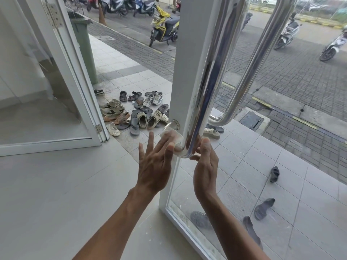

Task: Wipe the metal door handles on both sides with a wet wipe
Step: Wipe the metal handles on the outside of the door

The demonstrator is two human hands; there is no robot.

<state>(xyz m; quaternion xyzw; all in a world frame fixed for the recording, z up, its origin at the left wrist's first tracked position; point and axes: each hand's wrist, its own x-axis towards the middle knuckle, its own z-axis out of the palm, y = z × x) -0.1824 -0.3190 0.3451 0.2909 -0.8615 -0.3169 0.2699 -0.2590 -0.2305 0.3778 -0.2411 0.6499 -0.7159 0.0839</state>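
A ribbed green bin [82, 44] stands beyond the open glass door [62, 102], with a heap of sandals [137, 113] on pale tiles. The left hand [155, 162], fingers straight and spread, presses a crumpled white wet wipe [171, 136] onto the lower bend of the polished tubular steel handle [202, 102]. The right hand [205, 166] touches that bend, fingers relaxed.

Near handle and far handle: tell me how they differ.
The near handle is on this side of the glass; the far handle shows through the glass, on the outer side. The near handle has the wipe pressed against its bottom bend by the left hand, with the right hand on its other side; the far handle is untouched. Both are shiny metal tubes curving at the bottom.
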